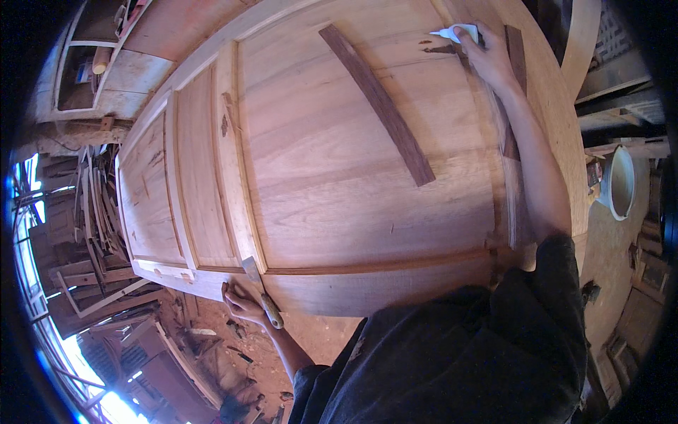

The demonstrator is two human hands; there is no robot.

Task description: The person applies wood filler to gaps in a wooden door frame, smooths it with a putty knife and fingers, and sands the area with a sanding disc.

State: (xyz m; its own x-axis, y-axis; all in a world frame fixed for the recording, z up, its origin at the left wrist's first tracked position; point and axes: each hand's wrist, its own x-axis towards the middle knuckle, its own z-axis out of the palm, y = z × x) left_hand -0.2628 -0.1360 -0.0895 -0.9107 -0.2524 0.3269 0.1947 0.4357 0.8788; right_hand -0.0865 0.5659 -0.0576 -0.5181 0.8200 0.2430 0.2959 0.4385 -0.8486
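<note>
My right hand (487, 56) is closed around a small white squeeze bottle (462, 32), its narrow nozzle pointing left over a dark, damaged spot (441, 49) in the wooden door panel (318, 169). At the door's near edge, my left hand (246, 305) has curled fingers. A putty knife (271, 311) lies along that hand, its metal blade toward the door and its handle across the wrist; the exact grip is partly hidden. One dark wood strip (378, 106) rests diagonally on the panel. Another dark strip (515, 63) runs partly behind my right forearm.
A white bucket (621, 182) stands at the right. Scrap wood (95, 205) is piled at the left, with a wooden frame (106, 300) nearby. Shelf compartments (88, 74) with objects inside are at the upper left. Debris litters the earthen floor (226, 346).
</note>
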